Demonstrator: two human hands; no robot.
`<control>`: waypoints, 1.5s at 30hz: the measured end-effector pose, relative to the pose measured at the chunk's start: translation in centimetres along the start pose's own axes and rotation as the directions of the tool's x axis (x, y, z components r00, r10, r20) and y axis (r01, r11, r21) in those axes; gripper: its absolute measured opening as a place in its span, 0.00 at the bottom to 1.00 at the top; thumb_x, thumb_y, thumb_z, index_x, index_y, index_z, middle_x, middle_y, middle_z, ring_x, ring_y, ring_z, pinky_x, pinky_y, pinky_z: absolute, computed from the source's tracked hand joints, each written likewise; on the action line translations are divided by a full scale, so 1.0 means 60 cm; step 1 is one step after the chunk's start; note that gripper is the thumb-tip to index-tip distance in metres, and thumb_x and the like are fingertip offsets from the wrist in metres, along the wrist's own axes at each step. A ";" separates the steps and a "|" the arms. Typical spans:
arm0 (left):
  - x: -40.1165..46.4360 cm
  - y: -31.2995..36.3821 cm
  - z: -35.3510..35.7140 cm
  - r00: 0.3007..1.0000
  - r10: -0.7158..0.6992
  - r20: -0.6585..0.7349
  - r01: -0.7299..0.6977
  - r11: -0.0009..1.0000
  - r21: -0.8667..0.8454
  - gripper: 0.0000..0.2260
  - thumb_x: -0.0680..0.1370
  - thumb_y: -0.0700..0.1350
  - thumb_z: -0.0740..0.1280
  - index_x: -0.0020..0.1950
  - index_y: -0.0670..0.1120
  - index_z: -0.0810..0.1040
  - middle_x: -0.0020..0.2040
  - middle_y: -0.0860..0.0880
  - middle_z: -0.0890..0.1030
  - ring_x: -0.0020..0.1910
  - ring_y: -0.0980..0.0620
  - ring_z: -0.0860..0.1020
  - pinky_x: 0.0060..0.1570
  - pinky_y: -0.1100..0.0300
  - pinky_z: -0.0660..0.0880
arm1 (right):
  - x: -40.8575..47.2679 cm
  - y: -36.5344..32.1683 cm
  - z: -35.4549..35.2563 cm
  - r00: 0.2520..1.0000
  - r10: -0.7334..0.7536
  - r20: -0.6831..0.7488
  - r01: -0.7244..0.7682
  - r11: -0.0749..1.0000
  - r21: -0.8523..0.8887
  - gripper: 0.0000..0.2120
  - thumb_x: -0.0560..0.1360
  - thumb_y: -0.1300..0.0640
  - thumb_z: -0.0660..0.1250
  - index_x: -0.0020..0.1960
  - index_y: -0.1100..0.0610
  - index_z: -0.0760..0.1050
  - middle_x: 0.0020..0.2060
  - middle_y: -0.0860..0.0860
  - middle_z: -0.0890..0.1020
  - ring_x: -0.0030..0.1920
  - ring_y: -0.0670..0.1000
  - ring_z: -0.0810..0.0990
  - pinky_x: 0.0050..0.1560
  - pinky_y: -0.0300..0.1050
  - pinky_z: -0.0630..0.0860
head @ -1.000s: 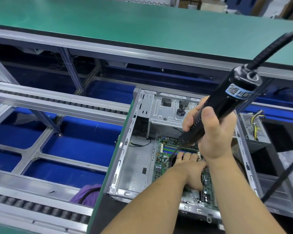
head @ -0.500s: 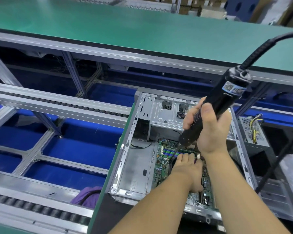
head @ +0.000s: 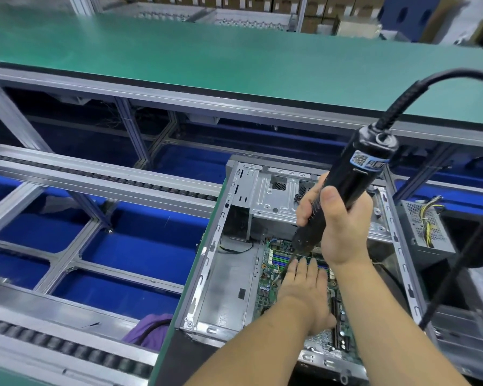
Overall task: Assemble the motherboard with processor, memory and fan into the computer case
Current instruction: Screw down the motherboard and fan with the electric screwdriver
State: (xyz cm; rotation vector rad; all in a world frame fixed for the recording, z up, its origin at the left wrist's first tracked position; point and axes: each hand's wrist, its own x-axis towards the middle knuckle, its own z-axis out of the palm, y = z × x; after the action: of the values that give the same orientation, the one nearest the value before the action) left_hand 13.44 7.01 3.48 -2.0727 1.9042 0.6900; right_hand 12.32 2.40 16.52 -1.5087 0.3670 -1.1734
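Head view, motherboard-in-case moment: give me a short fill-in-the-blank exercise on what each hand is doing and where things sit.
1. The right hand grips a black electric ____.
2. The left hand lies flat with straight fingers on the green ____, which sits inside the computer case.
3. The bench surface beyond the case is ____ in colour.
4. A black ____ runs from the top of the tool in the right hand.

Missing words: screwdriver; motherboard; green; cable

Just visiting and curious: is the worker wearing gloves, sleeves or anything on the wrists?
No. The left hand and right hand are bare, with no gloves, rings or wrist straps visible. Both forearms are uncovered as far as the picture shows; no sleeve comes into view.
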 end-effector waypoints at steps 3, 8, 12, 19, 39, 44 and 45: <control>0.003 -0.012 -0.004 0.998 0.039 0.057 -0.037 0.999 -0.036 0.43 0.80 0.63 0.56 0.79 0.40 0.36 0.80 0.38 0.38 0.78 0.38 0.37 0.74 0.43 0.34 | 0.003 0.005 -0.002 1.000 0.011 -0.001 -0.011 1.000 0.003 0.10 0.74 0.45 0.66 0.37 0.47 0.78 0.25 0.49 0.77 0.25 0.52 0.74 0.32 0.42 0.72; 0.007 -0.025 -0.005 0.990 0.076 0.122 -0.069 0.996 -0.060 0.42 0.79 0.63 0.58 0.81 0.42 0.41 0.80 0.38 0.40 0.77 0.35 0.37 0.73 0.41 0.33 | 0.004 0.015 0.015 0.995 0.066 0.079 -0.066 0.998 0.006 0.23 0.70 0.30 0.70 0.39 0.51 0.77 0.24 0.53 0.76 0.23 0.53 0.74 0.30 0.42 0.71; 0.006 -0.021 0.001 0.993 0.069 0.100 -0.066 0.997 -0.031 0.39 0.80 0.59 0.58 0.81 0.42 0.43 0.80 0.38 0.42 0.78 0.35 0.40 0.74 0.41 0.35 | 0.008 0.018 0.013 0.994 0.087 0.070 -0.090 0.995 0.038 0.24 0.68 0.28 0.71 0.40 0.49 0.78 0.24 0.52 0.76 0.23 0.52 0.74 0.30 0.41 0.71; 0.007 -0.023 -0.001 0.991 0.068 0.119 -0.064 0.997 -0.035 0.39 0.80 0.63 0.56 0.80 0.41 0.44 0.80 0.37 0.42 0.77 0.35 0.39 0.73 0.41 0.34 | 0.003 0.014 0.008 0.988 0.072 0.140 -0.079 0.996 0.045 0.34 0.72 0.29 0.68 0.37 0.62 0.72 0.23 0.52 0.75 0.22 0.55 0.73 0.27 0.43 0.69; -0.006 -0.011 -0.015 0.993 0.012 0.116 -0.009 1.000 -0.023 0.41 0.81 0.63 0.56 0.80 0.40 0.38 0.80 0.39 0.39 0.78 0.38 0.39 0.75 0.44 0.36 | 0.010 0.015 -0.001 0.996 0.022 0.087 -0.029 0.997 0.078 0.21 0.75 0.30 0.66 0.40 0.47 0.79 0.27 0.43 0.77 0.24 0.51 0.74 0.30 0.46 0.71; -0.005 -0.003 -0.012 0.998 0.030 0.061 -0.031 0.999 0.026 0.38 0.82 0.58 0.56 0.80 0.41 0.38 0.80 0.39 0.39 0.78 0.38 0.38 0.76 0.44 0.37 | 0.006 0.007 0.015 0.993 0.026 0.116 -0.032 0.998 0.048 0.23 0.73 0.29 0.67 0.39 0.48 0.79 0.25 0.46 0.76 0.23 0.53 0.74 0.28 0.46 0.71; -0.006 -0.008 -0.012 0.996 0.059 0.063 -0.059 0.998 0.002 0.39 0.81 0.57 0.57 0.80 0.41 0.38 0.80 0.39 0.38 0.78 0.39 0.37 0.76 0.44 0.36 | 0.006 0.006 0.019 0.992 0.036 0.123 -0.041 0.999 0.032 0.25 0.72 0.28 0.67 0.39 0.50 0.79 0.24 0.49 0.76 0.23 0.54 0.74 0.27 0.47 0.71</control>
State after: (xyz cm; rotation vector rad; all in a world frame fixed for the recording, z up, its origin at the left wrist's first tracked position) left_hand 14.00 7.03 4.23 -1.9750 1.9374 0.7548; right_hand 13.55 2.65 16.51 -1.5289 0.2904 -1.0465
